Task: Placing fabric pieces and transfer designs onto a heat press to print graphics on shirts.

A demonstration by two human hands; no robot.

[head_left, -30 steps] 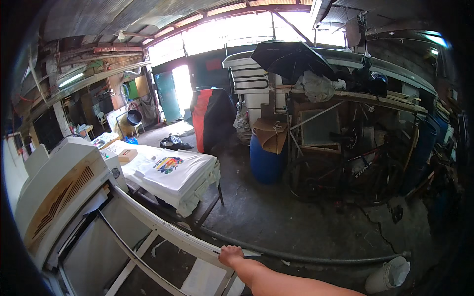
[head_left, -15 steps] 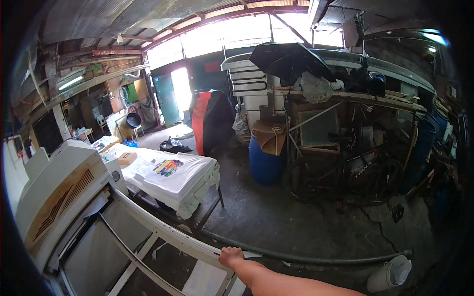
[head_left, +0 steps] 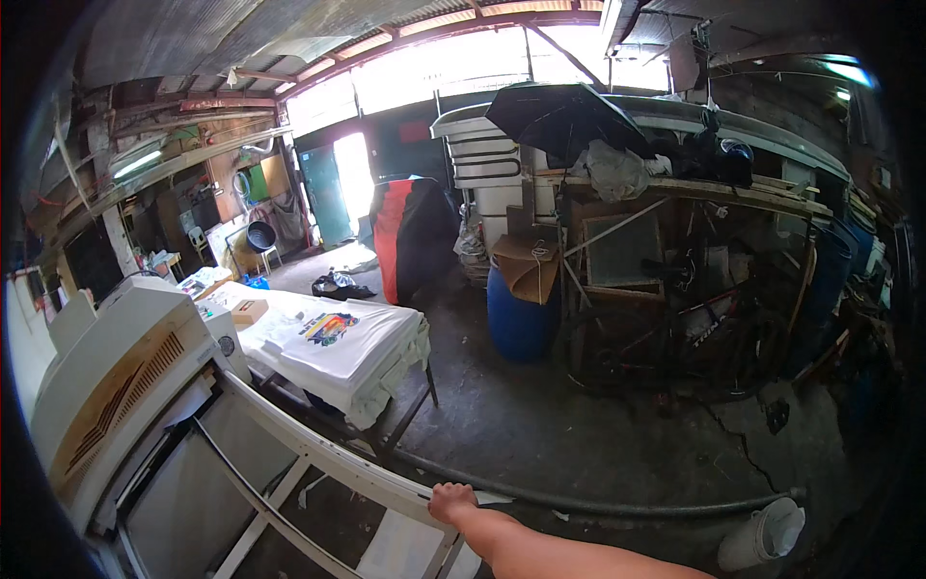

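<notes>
My right hand (head_left: pixel 451 502) reaches in from the lower right with its fingers curled over the end of a long white metal frame rail (head_left: pixel 333 452). The rail belongs to a large pale machine (head_left: pixel 125 362) with a slotted, brownish panel. Crossbars and a curved dark strip run inside the frame, and a white flat panel (head_left: pixel 400 545) lies below, close to my hand. My left hand is out of view. Beyond the rail, white printed shirts (head_left: pixel 371 352) lie stacked on a table, and a small cardboard box (head_left: pixel 249 311) sits at their far end.
A long grey pipe (head_left: pixel 598 508) lies along the floor toward a white bucket (head_left: pixel 757 540). Farther off stand a blue drum (head_left: pixel 519 314), a red-and-black covered object (head_left: pixel 395 241) and a bicycle (head_left: pixel 699 333) under a cluttered shelf. A black umbrella (head_left: pixel 569 116) lies above. A doorway (head_left: pixel 355 179) is bright.
</notes>
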